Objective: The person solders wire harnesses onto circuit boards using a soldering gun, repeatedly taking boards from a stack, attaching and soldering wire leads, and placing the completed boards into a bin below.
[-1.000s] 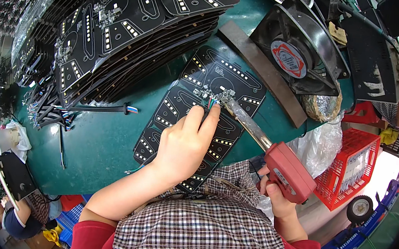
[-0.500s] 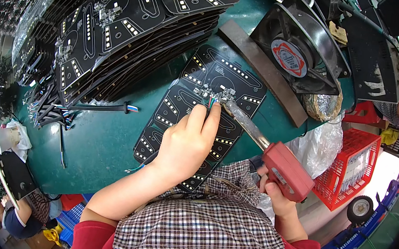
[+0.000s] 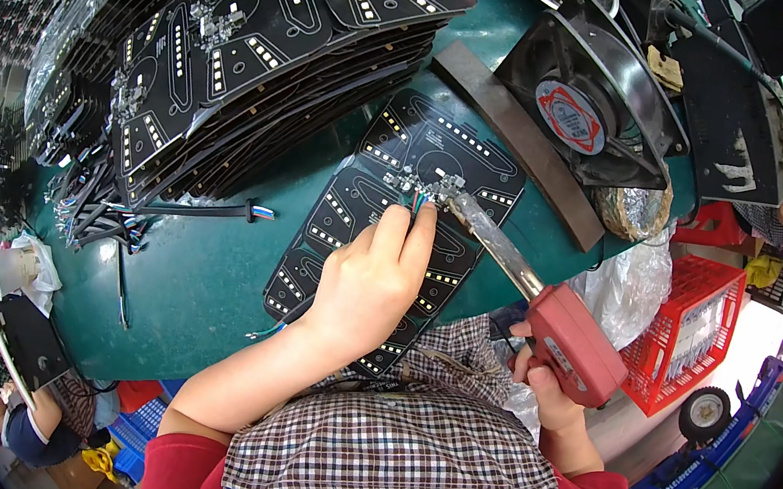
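A black circuit board [image 3: 342, 206] with rows of pale LEDs lies on the green table in front of me. My left hand [image 3: 372, 277] reaches over it, fingers closed on the thin coloured wires [image 3: 419, 203] at the board's cluster of components [image 3: 431, 183]. The wires' cable runs back under the hand. My right hand [image 3: 546, 389] is wrapped round the red handle of a soldering gun [image 3: 571, 342]. Its long metal barrel slants up to the left, and the tip is beside the components, close to my left fingertips. Whether the tip touches the board I cannot tell.
A tall stack of the same boards [image 3: 267, 60] stands at the far left, with cut cables [image 3: 109, 212] beside it. A dark metal bar [image 3: 519, 143] and a black fan [image 3: 588, 102] flank the board. Right of the table is a red crate [image 3: 686, 333]; other people work at both sides.
The soldering gun's handle has moved slightly right and down, and its tip has shifted a little to the right, away from the left fingertips. My left hand stays nearly where it was.
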Demonstrator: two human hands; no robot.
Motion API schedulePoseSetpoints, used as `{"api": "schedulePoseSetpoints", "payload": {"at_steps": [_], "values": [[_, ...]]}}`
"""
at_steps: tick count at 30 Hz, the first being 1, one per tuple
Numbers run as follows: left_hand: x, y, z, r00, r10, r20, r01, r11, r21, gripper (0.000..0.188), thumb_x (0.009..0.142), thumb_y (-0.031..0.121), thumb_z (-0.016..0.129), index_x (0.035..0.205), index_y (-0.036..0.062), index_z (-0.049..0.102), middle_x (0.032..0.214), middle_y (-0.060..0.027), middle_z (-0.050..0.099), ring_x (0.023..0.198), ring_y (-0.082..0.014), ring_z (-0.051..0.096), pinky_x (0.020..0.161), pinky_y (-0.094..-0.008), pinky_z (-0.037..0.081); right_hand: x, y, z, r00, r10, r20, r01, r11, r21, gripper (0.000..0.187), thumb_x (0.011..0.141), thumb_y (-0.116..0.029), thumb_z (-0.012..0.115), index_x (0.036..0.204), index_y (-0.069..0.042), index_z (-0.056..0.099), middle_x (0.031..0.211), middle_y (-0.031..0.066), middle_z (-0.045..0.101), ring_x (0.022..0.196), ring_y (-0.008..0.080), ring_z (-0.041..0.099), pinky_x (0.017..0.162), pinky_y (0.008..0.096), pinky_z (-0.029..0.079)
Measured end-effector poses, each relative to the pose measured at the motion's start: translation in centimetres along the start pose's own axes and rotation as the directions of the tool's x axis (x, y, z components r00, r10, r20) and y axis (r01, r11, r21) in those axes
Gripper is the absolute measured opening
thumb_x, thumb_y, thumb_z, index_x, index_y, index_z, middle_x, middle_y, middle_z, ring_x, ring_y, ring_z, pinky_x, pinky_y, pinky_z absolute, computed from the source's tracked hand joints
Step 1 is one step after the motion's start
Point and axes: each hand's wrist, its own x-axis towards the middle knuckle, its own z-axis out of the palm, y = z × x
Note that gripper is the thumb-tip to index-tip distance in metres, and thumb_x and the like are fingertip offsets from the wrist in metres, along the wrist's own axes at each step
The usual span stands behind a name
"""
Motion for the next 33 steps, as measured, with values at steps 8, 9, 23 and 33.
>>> {"api": "schedulePoseSetpoints", "payload": {"at_steps": [8,9,23,33], "values": [[-0.1,0.0,-0.1,1.000,0.012,0.017,-0.012,1.000,0.027,0.042,0.071,-0.002,0.056,0.113,-0.0018,0.056,0.083,-0.0091,0.047,0.063,-0.0216,0.058,0.055,-0.0307,0.050,0.7,-0.6,0.5,0.994,0.108,0.009,-0.108,0.978,0.176,0.073,0.076,-0.013,0.072,0.134,0.007,0.034,0.106,0.0115,0.062,0.076,0.0080,0.057,0.065,0.0198,0.046],[-0.1,0.1,-0.1,1.000,0.019,0.015,-0.020,0.999,0.036,0.042,0.072,-0.002,0.056,0.114,-0.0021,0.056,0.083,-0.0093,0.047,0.063,-0.0217,0.059,0.055,-0.0307,0.050,0.7,-0.6,0.6,0.994,0.109,0.009,-0.109,0.979,0.175,0.073,0.076,-0.013,0.072,0.134,0.007,0.034,0.106,0.0115,0.062,0.076,0.0080,0.057,0.065,0.0198,0.046],[0.1,-0.2,0.1,0.993,0.120,-0.009,-0.117,0.983,0.143,0.045,0.067,0.002,0.059,0.112,-0.0067,0.054,0.081,-0.0065,0.047,0.064,-0.0136,0.058,0.053,-0.0224,0.051,0.4,-1.0,1.7,0.996,-0.036,-0.080,0.048,0.986,0.158,0.056,0.084,-0.025,0.063,0.124,0.005,0.040,0.096,0.0205,0.057,0.057,0.0142,0.051,0.050,0.0252,0.043],[-3.3,2.6,-1.3,0.998,-0.015,0.064,0.006,0.991,0.133,0.088,0.066,0.048,0.072,0.133,0.0012,0.039,0.122,-0.0234,0.045,0.109,-0.0363,0.046,0.088,-0.0440,0.041,-4.1,-0.4,0.8,0.921,-0.270,-0.282,0.323,0.932,0.161,0.049,0.088,-0.021,0.056,0.126,0.003,0.036,0.105,0.0220,0.054,0.056,0.0157,0.052,0.046,0.0241,0.043]]}}
